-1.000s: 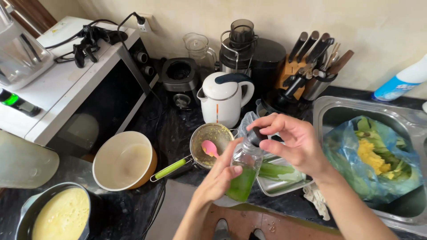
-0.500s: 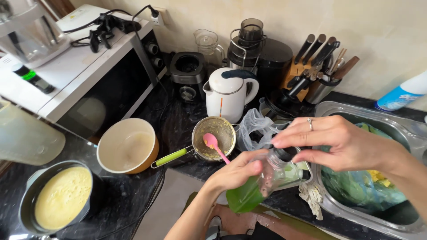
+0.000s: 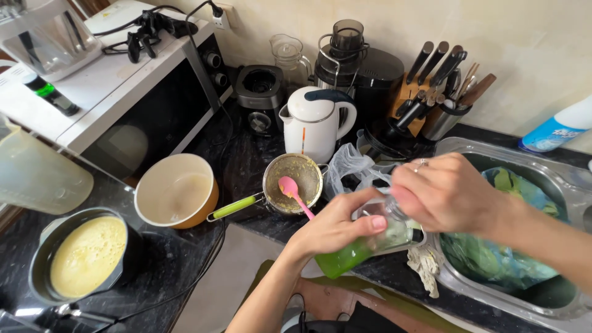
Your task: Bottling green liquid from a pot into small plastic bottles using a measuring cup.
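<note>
L hand grips tilted bottle of green liquid, lower centre; R hand closed over its cap end.
Left to right: pot w/ yellow liquid lower left, orange-sided bowl, strainer w/ pink spoon mid-frame, then both hands, sink at right. Looks like the cap-twisting step; next move needs L hand's fingers wrapped firm round the bottle while R turns, keeping bottle from tipping further.

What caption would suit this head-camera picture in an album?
Left hand holds a tilted glass bottle of green liquid while the right hand grips its top, above a cluttered dark counter.
</note>
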